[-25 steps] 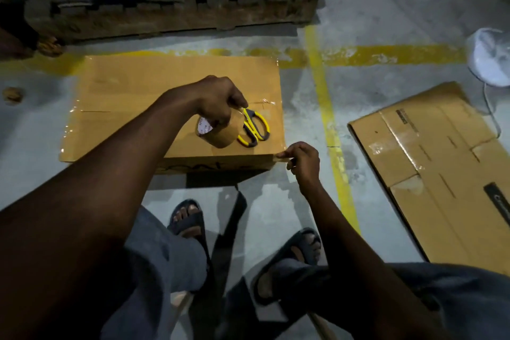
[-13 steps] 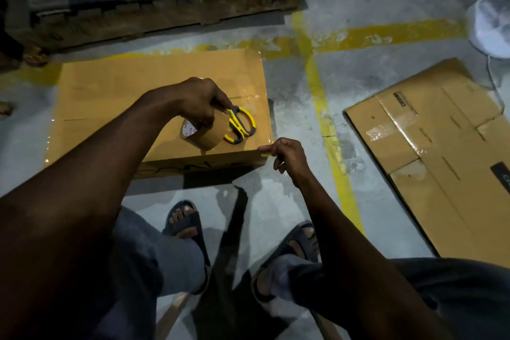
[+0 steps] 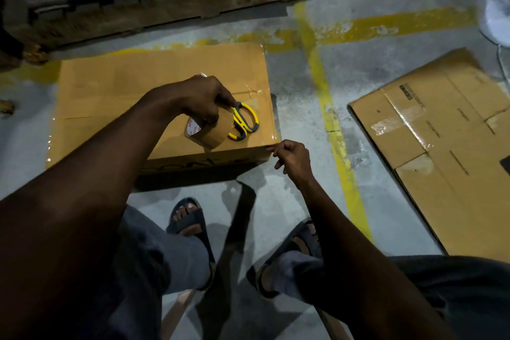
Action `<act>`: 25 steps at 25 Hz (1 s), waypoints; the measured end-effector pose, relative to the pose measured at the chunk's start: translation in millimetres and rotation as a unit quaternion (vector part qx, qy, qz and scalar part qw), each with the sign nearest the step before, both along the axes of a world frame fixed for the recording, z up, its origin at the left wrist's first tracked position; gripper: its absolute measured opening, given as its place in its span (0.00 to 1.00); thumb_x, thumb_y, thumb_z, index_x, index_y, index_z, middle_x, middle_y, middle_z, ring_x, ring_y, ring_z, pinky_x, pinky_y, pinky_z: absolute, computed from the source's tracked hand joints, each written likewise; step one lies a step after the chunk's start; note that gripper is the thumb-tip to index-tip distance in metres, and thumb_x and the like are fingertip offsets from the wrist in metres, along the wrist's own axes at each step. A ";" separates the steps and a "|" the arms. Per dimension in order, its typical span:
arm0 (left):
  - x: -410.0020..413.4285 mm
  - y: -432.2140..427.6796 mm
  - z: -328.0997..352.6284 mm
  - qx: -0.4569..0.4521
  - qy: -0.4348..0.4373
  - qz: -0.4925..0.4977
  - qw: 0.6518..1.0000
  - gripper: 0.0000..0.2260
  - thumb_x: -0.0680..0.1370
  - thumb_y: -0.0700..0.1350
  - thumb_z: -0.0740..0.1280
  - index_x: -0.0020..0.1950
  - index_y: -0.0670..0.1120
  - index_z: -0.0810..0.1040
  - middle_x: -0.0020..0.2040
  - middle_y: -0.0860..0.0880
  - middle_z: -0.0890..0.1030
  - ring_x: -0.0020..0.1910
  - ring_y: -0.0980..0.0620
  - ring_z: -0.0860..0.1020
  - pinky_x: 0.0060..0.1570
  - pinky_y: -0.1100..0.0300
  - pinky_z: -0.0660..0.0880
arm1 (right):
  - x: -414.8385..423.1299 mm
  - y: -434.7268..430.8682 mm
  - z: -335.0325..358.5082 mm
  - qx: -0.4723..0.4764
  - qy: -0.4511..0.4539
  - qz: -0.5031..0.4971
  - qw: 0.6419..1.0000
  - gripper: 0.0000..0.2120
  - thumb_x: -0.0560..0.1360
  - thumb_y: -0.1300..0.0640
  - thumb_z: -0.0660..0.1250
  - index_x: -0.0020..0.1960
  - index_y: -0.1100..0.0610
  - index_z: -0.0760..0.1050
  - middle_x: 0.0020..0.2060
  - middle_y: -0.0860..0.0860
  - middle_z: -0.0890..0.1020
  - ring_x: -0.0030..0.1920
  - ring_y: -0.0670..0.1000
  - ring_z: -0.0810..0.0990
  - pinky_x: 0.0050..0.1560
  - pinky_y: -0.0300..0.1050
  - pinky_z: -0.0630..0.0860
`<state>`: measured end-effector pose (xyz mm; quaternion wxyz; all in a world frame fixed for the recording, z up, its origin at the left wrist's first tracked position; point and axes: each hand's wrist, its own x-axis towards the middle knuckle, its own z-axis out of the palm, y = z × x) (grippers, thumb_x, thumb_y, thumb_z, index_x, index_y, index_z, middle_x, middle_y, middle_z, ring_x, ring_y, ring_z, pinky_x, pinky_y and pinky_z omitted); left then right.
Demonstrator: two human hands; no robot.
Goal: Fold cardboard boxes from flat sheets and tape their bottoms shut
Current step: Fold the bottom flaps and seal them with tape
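A folded brown cardboard box (image 3: 116, 91) stands on the concrete floor in front of me, its taped side up. Over its near right part my left hand (image 3: 202, 99) grips a roll of brown tape (image 3: 209, 132) together with yellow-handled scissors (image 3: 244, 121). My right hand (image 3: 289, 156) is at the box's near right corner, fingers pinched on what looks like the clear tape end at the edge. Shiny clear tape runs along the box's right and left edges.
A flat cardboard sheet (image 3: 447, 146) with old tape patches lies on the floor to the right. A dark wooden pallet (image 3: 143, 0) stacked with material sits behind the box. Yellow floor lines (image 3: 328, 116) cross between them. A white object (image 3: 495, 14) is far right. My sandalled feet (image 3: 187, 218) are below.
My left hand holds the tape roll and scissors in the same spot over the box. My right hand stays pinched at the near right corner. Mostly the camera has shifted.
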<state>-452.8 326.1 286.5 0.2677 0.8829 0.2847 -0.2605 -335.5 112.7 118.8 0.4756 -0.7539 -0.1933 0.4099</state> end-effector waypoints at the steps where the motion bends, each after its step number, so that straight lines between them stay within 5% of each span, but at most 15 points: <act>1: 0.1 -0.3 -0.4 -0.003 -0.002 0.002 1.000 0.29 0.70 0.35 0.72 0.69 0.52 0.74 0.64 0.47 0.77 0.53 0.51 0.72 0.48 0.59 0.69 | -0.6 -4.7 -4.2 -0.008 -0.005 -0.013 1.000 0.10 0.72 0.67 0.62 0.36 0.58 0.77 0.45 0.52 0.86 0.29 0.54 0.79 0.24 0.39 0.67; 5: 1.1 -0.3 -0.2 -0.004 -0.006 -0.003 1.000 0.28 0.71 0.34 0.71 0.69 0.52 0.74 0.64 0.48 0.76 0.54 0.51 0.72 0.48 0.59 0.68 | -3.7 -19.9 -24.0 -0.071 0.031 -0.079 0.994 0.10 0.74 0.65 0.61 0.50 0.57 0.78 0.54 0.51 0.83 0.32 0.52 0.81 0.29 0.43 0.73; 8: 2.6 -1.3 0.7 -0.006 -0.007 -0.003 1.000 0.28 0.71 0.34 0.71 0.69 0.51 0.73 0.66 0.48 0.75 0.53 0.53 0.69 0.48 0.60 0.65 | -2.8 -14.8 -24.9 -0.100 -0.121 -0.077 0.985 0.16 0.72 0.59 0.67 0.60 0.56 0.75 0.59 0.53 0.80 0.50 0.55 0.82 0.51 0.50 0.78; 11: 3.3 -2.3 0.8 -0.006 -0.006 0.000 1.000 0.28 0.71 0.34 0.71 0.70 0.51 0.73 0.66 0.47 0.75 0.53 0.53 0.69 0.47 0.60 0.66 | 1.4 6.6 -9.3 -0.109 -0.236 0.075 0.963 0.32 0.72 0.54 0.69 0.74 0.55 0.63 0.69 0.54 0.71 0.66 0.59 0.69 0.61 0.56 0.72; 14: 2.6 -1.1 -0.8 -0.012 -0.004 0.004 1.000 0.29 0.71 0.34 0.71 0.70 0.51 0.73 0.66 0.47 0.74 0.54 0.51 0.71 0.47 0.60 0.67 | -3.1 25.1 -0.9 -0.154 -0.307 0.196 0.918 0.35 0.74 0.51 0.69 0.76 0.53 0.57 0.62 0.57 0.76 0.61 0.62 0.71 0.52 0.57 0.73; 19: -0.9 2.6 -4.1 -0.004 0.002 -0.010 1.000 0.29 0.70 0.35 0.71 0.70 0.53 0.73 0.66 0.48 0.75 0.53 0.51 0.72 0.47 0.60 0.67 | -13.7 15.1 -2.3 -0.215 -0.434 0.163 0.860 0.12 0.79 0.61 0.60 0.60 0.56 0.75 0.44 0.60 0.80 0.48 0.63 0.78 0.40 0.50 0.72; 25: 1.3 -0.2 -2.9 -0.012 -0.001 0.008 1.000 0.29 0.71 0.34 0.71 0.70 0.52 0.73 0.64 0.49 0.76 0.51 0.52 0.72 0.45 0.62 0.68 | 5.8 10.6 -9.8 -0.205 -0.492 0.213 0.818 0.12 0.80 0.58 0.60 0.54 0.49 0.81 0.40 0.53 0.83 0.43 0.59 0.80 0.32 0.45 0.64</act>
